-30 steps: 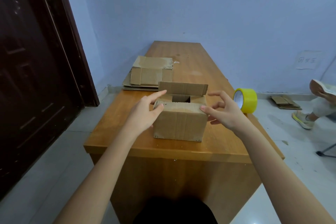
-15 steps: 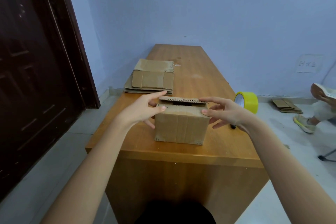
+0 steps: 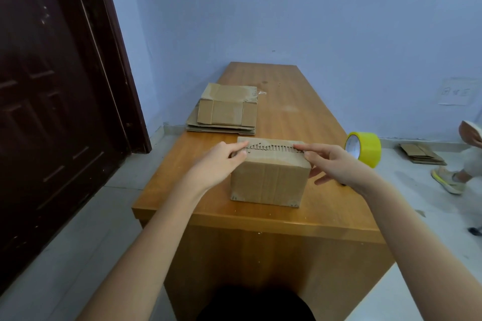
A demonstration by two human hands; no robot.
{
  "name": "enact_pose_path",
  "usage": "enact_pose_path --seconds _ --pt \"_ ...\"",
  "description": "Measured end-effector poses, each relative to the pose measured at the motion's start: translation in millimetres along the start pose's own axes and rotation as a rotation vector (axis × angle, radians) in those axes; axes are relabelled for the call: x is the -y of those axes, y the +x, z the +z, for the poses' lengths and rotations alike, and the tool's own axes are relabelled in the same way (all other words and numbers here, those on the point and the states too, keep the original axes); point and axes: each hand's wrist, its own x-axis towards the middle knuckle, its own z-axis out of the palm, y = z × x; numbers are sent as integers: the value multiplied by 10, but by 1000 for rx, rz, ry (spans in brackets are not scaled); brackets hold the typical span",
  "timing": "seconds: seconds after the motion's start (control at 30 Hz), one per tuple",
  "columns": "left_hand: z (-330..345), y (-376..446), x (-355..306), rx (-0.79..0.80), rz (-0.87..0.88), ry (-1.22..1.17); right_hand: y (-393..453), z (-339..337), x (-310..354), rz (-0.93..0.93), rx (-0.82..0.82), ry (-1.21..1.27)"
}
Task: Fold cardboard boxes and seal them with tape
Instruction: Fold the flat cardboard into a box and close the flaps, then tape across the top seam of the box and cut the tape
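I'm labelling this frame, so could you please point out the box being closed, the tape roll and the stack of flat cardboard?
box (image 3: 270,182), head view, middle of its near side.
tape roll (image 3: 367,150), head view, yellow outer band.
stack of flat cardboard (image 3: 226,113), head view, top sheet's middle panel.

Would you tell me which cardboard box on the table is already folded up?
The box between both hands; the boxes in the stack behind it lie flat.
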Motion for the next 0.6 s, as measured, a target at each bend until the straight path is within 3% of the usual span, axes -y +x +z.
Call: enact_pose_path --seconds 0.17,0.23,0.43,0.6 --pt "78 -16 -168 -30 12 280 155 -177 -53 -44 -540 -172" --pt "117 -18 -210 -44 25 328 168 -363 -86 -28 -661 -241" --pt "184 69 -242 -73 27 367 396 -1007 -300 202 -639 -260" --pt "209 149 -237 -94 18 358 517 -1224 -394 363 -452 -271"
